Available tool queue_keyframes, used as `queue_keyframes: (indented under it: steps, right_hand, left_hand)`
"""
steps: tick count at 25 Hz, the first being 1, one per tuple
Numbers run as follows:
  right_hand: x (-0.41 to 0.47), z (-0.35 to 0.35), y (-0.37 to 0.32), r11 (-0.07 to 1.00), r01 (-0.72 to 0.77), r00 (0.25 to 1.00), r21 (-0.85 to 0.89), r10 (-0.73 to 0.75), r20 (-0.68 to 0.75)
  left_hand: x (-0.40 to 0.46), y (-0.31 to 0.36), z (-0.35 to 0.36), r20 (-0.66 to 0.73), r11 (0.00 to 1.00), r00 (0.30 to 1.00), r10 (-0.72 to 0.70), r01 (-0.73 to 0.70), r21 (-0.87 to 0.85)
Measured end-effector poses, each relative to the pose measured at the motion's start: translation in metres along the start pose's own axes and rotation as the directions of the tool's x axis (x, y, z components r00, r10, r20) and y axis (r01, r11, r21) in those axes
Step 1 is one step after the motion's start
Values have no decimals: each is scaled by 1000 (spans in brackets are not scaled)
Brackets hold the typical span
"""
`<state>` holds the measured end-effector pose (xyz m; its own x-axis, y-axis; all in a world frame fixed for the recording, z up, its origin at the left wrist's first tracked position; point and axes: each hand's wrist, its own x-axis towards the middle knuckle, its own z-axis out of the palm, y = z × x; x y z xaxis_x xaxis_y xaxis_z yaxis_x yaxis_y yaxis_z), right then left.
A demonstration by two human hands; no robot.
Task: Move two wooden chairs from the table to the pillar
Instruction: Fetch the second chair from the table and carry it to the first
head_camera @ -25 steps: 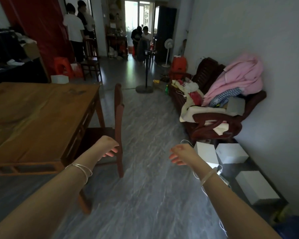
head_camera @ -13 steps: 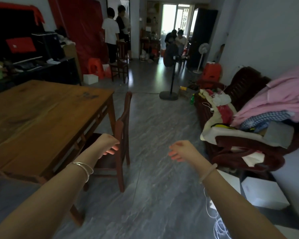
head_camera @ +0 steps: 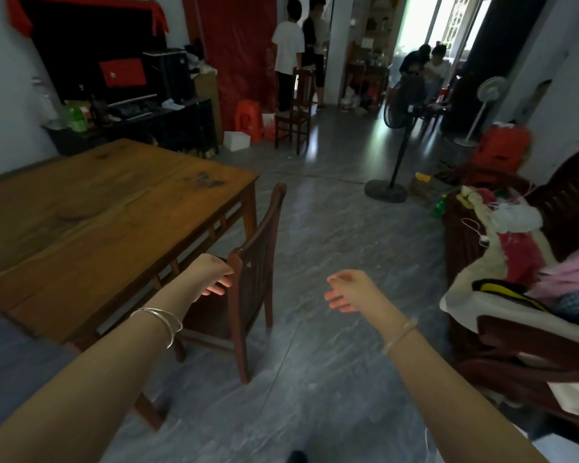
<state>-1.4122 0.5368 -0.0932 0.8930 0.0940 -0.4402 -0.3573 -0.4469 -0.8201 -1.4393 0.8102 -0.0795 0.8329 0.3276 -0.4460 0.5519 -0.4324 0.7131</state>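
Observation:
A dark wooden chair [head_camera: 254,262] stands tucked against the right side of the wooden table [head_camera: 97,215], its slatted back toward me. My left hand [head_camera: 211,275] hovers open just left of the chair's near back post, over the seat, not gripping it. My right hand [head_camera: 351,290] is open in the air to the right of the chair, holding nothing. A second wooden chair [head_camera: 296,111] stands far back near a white pillar [head_camera: 338,45], beside two standing people.
A sofa [head_camera: 515,279] piled with clothes lines the right wall. A standing fan [head_camera: 398,135] sits mid-floor ahead, a white fan [head_camera: 482,101] further back. Red stools [head_camera: 246,120] and a white box [head_camera: 236,141] lie near the far chair. A dark cabinet [head_camera: 141,125] stands behind the table.
The view has swung left and upward, bringing more of the table and the far room into sight. Both hands stay outstretched and open, the left now closer to the chair's back post.

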Motion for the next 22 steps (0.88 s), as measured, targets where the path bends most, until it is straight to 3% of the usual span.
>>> queue_keyframes:
  steps: [10, 22]
  right_hand:
    - [155, -37, -66, 994, 77, 995, -72, -72, 69]
    - [324, -63, -132, 963, 192, 956, -188, -140, 258]
  left_hand:
    - [142, 70, -4, -140, 994, 986, -89, 80, -69]
    - [228, 124, -12, -215, 970, 951, -222, 194, -144]
